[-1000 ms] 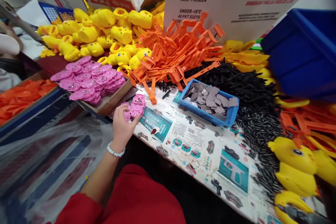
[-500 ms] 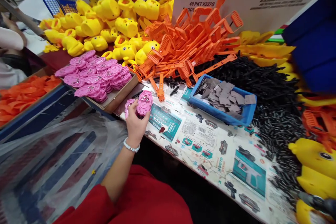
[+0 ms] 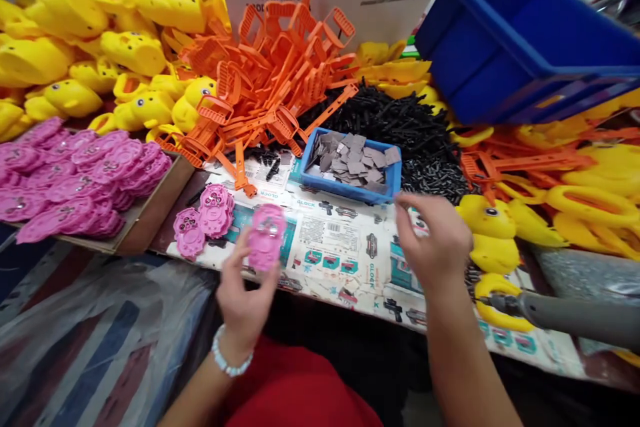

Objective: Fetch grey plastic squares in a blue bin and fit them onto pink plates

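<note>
A pink plastic part [image 3: 267, 240] with small shiny metal pieces on it is gripped at its lower end by my left hand [image 3: 244, 300], raised over the front of the table. It is slightly blurred. Two stacks of similar pink parts [image 3: 216, 208] lie on the table to its left. My right hand [image 3: 436, 240] is over the table's right part, thumb and index finger pinched. What they hold, if anything, I cannot make out. Just beyond that hand, to its left, stands a small blue tray [image 3: 345, 191] of thin grey squares [image 3: 357, 163].
More pink parts [image 3: 85, 173] fill a shallow box at left. Yellow duck-shaped bodies [image 3: 133, 53], orange frames [image 3: 280, 73] and small black pieces [image 3: 385, 120] are heaped behind. A large blue bin [image 3: 480, 53] stands back right. A grey power tool [image 3: 575, 313] juts in from the right.
The view has swung right. My left hand has left the stacks on the table and moved right with one pink part. My right hand has come into view.
</note>
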`<state>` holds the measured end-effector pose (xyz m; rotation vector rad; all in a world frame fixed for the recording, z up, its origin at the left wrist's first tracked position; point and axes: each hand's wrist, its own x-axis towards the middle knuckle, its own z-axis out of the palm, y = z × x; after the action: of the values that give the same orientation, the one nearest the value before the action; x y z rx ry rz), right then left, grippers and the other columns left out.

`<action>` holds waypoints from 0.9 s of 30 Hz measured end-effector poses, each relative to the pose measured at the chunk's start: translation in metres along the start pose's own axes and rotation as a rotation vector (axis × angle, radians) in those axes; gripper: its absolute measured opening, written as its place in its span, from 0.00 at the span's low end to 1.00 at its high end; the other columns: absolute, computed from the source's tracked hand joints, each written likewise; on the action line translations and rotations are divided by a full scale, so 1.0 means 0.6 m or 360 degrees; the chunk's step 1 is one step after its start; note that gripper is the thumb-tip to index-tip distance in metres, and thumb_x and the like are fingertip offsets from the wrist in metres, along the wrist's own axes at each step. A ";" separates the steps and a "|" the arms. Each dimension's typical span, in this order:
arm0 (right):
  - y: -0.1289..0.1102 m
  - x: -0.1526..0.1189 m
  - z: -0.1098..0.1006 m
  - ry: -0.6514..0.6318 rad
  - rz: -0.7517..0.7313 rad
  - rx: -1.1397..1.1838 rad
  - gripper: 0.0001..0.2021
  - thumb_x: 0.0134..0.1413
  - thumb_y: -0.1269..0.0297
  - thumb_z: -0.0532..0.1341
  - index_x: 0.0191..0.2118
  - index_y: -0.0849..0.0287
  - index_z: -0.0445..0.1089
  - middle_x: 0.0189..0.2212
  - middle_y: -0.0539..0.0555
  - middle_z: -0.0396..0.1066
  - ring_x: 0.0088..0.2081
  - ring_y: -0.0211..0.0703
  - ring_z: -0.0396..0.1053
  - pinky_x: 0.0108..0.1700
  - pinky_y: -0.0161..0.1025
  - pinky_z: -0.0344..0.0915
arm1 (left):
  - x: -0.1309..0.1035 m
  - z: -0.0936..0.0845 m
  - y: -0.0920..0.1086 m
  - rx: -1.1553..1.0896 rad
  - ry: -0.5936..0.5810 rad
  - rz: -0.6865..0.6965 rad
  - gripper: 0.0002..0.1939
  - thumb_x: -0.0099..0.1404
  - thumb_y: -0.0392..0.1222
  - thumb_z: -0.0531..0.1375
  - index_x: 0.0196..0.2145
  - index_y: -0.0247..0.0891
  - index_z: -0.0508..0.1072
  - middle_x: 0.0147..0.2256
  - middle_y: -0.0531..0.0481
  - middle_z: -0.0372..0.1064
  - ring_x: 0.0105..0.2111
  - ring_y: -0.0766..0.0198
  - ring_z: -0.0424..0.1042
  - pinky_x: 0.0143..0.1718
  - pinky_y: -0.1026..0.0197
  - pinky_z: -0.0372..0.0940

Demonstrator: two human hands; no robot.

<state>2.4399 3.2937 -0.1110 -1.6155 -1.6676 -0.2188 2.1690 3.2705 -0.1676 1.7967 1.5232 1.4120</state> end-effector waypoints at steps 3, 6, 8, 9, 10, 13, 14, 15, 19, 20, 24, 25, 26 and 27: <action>0.043 0.061 0.071 -0.0388 -0.0109 -0.0209 0.10 0.53 0.70 0.58 0.40 0.58 0.74 0.38 0.57 0.75 0.41 0.53 0.68 0.43 0.49 0.66 | -0.024 0.054 0.025 0.0093 -0.0282 0.0196 0.18 0.60 0.38 0.62 0.46 0.39 0.61 0.53 0.36 0.66 0.57 0.52 0.65 0.55 0.46 0.66; 0.076 0.100 0.126 -0.0611 -0.0131 -0.0308 0.11 0.51 0.68 0.60 0.41 0.57 0.75 0.39 0.58 0.74 0.42 0.55 0.65 0.44 0.52 0.64 | -0.038 0.099 0.035 0.0206 -0.0412 0.0291 0.16 0.61 0.39 0.61 0.46 0.38 0.62 0.52 0.36 0.68 0.57 0.49 0.65 0.54 0.43 0.66; 0.085 0.106 0.143 -0.0602 -0.0102 -0.0297 0.10 0.52 0.66 0.60 0.39 0.57 0.75 0.38 0.58 0.73 0.41 0.55 0.64 0.43 0.52 0.64 | -0.046 0.115 0.036 0.0293 -0.0486 0.0304 0.16 0.61 0.39 0.60 0.46 0.37 0.63 0.51 0.35 0.68 0.57 0.46 0.64 0.54 0.41 0.64; 0.087 0.105 0.146 -0.0575 -0.0082 -0.0279 0.09 0.53 0.66 0.59 0.38 0.57 0.75 0.37 0.58 0.73 0.40 0.55 0.64 0.43 0.52 0.63 | -0.049 0.118 0.035 0.0323 -0.0518 0.0306 0.17 0.61 0.39 0.60 0.47 0.37 0.63 0.51 0.35 0.68 0.57 0.46 0.64 0.54 0.40 0.63; 0.086 0.103 0.145 -0.0542 -0.0062 -0.0260 0.08 0.54 0.65 0.59 0.37 0.57 0.75 0.37 0.58 0.73 0.40 0.54 0.64 0.43 0.53 0.63 | -0.050 0.117 0.035 0.0341 -0.0546 0.0308 0.18 0.61 0.40 0.60 0.49 0.36 0.62 0.52 0.34 0.67 0.57 0.45 0.63 0.55 0.39 0.63; 0.071 0.093 0.127 -0.0366 -0.0027 -0.0221 0.09 0.57 0.65 0.57 0.34 0.57 0.75 0.35 0.58 0.72 0.40 0.53 0.64 0.43 0.52 0.63 | -0.045 0.099 0.035 0.0305 -0.0609 0.0293 0.26 0.60 0.46 0.62 0.53 0.35 0.60 0.55 0.32 0.63 0.59 0.44 0.60 0.56 0.40 0.62; 0.060 0.087 0.115 -0.0269 -0.0023 -0.0221 0.10 0.58 0.65 0.56 0.34 0.57 0.75 0.34 0.58 0.71 0.40 0.53 0.64 0.42 0.51 0.64 | -0.041 0.088 0.036 0.0264 -0.0601 0.0280 0.27 0.59 0.46 0.62 0.53 0.35 0.59 0.56 0.32 0.62 0.59 0.45 0.60 0.56 0.41 0.62; 0.047 0.078 0.101 -0.0159 -0.0022 -0.0219 0.10 0.59 0.65 0.55 0.34 0.57 0.75 0.33 0.58 0.71 0.39 0.52 0.64 0.41 0.50 0.64 | -0.035 0.076 0.037 0.0210 -0.0573 0.0269 0.26 0.59 0.46 0.62 0.52 0.36 0.60 0.55 0.32 0.63 0.58 0.47 0.61 0.56 0.42 0.63; -0.028 0.001 0.043 0.0165 -0.0097 -0.0022 0.06 0.58 0.68 0.58 0.35 0.55 0.74 0.27 0.54 0.68 0.33 0.46 0.66 0.35 0.44 0.64 | -0.013 0.030 0.041 -0.0051 -0.0513 0.0126 0.10 0.62 0.36 0.58 0.43 0.39 0.67 0.42 0.44 0.72 0.45 0.61 0.71 0.48 0.56 0.68; -0.049 -0.028 0.033 0.0138 -0.0084 0.0080 0.06 0.57 0.70 0.59 0.35 0.55 0.73 0.27 0.52 0.68 0.32 0.44 0.66 0.34 0.43 0.64 | -0.010 0.024 0.041 -0.0134 -0.0564 0.0027 0.08 0.63 0.36 0.57 0.41 0.39 0.69 0.38 0.47 0.74 0.41 0.63 0.73 0.45 0.60 0.69; -0.107 -0.141 0.024 -0.0052 0.0136 0.0459 0.11 0.55 0.76 0.59 0.40 0.53 0.71 0.28 0.50 0.69 0.30 0.41 0.66 0.30 0.39 0.65 | -0.004 0.028 0.049 -0.0679 -0.0997 -0.0605 0.12 0.64 0.44 0.58 0.43 0.38 0.73 0.34 0.48 0.77 0.34 0.64 0.75 0.38 0.62 0.72; -0.114 -0.162 0.027 -0.0035 0.0157 0.0520 0.13 0.54 0.77 0.59 0.42 0.53 0.71 0.29 0.50 0.69 0.31 0.41 0.67 0.31 0.40 0.66 | -0.003 0.033 0.053 -0.0845 -0.1114 -0.0759 0.14 0.63 0.47 0.59 0.43 0.38 0.74 0.35 0.47 0.77 0.34 0.63 0.76 0.38 0.61 0.73; -0.119 -0.179 0.030 0.0006 0.0156 0.0556 0.16 0.54 0.78 0.59 0.45 0.52 0.71 0.29 0.51 0.70 0.32 0.42 0.68 0.32 0.41 0.67 | -0.002 0.038 0.057 -0.0994 -0.1205 -0.0887 0.16 0.60 0.49 0.61 0.43 0.37 0.75 0.35 0.45 0.78 0.35 0.61 0.77 0.38 0.60 0.73; -0.122 -0.191 0.033 0.0057 0.0146 0.0567 0.18 0.53 0.79 0.59 0.46 0.51 0.71 0.30 0.51 0.70 0.33 0.43 0.69 0.33 0.43 0.68 | -0.001 0.042 0.061 -0.1112 -0.1259 -0.0982 0.17 0.58 0.50 0.63 0.41 0.36 0.76 0.35 0.45 0.78 0.35 0.60 0.77 0.38 0.59 0.74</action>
<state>2.3518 3.2048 -0.1679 -1.4047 -1.5021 0.0920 2.2091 3.2652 -0.1492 1.0850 0.8689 0.6551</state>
